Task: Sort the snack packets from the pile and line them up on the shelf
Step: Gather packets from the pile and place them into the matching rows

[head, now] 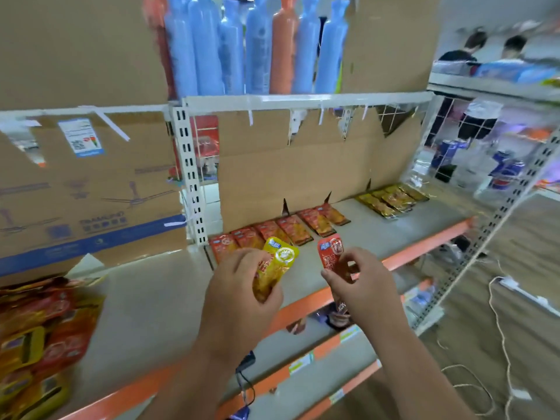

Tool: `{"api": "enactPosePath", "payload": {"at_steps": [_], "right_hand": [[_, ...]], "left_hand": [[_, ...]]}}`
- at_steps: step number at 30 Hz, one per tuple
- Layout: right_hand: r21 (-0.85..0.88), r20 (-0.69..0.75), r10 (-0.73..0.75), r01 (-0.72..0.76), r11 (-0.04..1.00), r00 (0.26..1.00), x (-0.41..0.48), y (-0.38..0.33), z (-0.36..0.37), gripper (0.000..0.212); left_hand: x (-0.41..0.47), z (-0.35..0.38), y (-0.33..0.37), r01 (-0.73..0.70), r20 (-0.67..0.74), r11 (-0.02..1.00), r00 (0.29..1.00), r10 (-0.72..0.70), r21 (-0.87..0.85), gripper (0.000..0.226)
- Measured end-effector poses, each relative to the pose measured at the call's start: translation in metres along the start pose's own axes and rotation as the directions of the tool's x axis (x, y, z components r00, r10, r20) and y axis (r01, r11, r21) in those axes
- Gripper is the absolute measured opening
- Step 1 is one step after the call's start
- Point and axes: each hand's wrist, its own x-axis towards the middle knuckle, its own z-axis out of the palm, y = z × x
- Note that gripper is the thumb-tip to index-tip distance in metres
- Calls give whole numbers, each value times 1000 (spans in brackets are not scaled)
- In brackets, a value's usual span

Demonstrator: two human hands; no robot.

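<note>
The left hand (239, 286) grips a yellow packet (277, 266) with curled fingers; the right hand (362, 283) pinches a red packet (331, 256); both packets are held above the front of the shelf (378, 234). Behind them a row of red packets (281, 230) lies along the back; a row of dark yellow packets (391, 200) lies further right. The pile (39, 338) rests at far left.

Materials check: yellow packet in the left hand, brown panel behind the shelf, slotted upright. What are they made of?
Yellow packet: looks like glossy plastic film, going by its bright highlights and crinkles.
Brown panel: likely cardboard, matte, with fold creases and ragged cut edges.
Slotted upright: probably white-painted metal, since it is straight and has rows of punched slots.
</note>
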Motion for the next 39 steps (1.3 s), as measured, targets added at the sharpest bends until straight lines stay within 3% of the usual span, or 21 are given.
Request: {"api": "enactPosePath", "payload": {"at_steps": [5, 21, 27, 33, 39], "right_hand": [[-30, -16, 65, -66, 997, 998, 24, 41, -14, 27], [-268, 26, 207, -193, 944, 978, 196, 142, 2, 34], [-323, 116, 198, -151, 934, 973, 243, 181, 36, 46], [-356, 222, 136, -50, 933, 966, 296, 216, 64, 48], [-305, 328, 81, 24, 952, 941, 335, 240, 79, 56]], "left_hand": [[25, 49, 9, -40, 45, 998, 998, 42, -53, 43], [123, 230, -36, 62, 215, 993, 976, -40, -99, 37], [131, 268, -39, 127, 170, 991, 978, -117, -48, 36], [150, 309, -25, 207, 26, 978, 978, -206, -22, 34], [156, 341, -19, 266, -105, 950, 962, -251, 165, 39]]}}
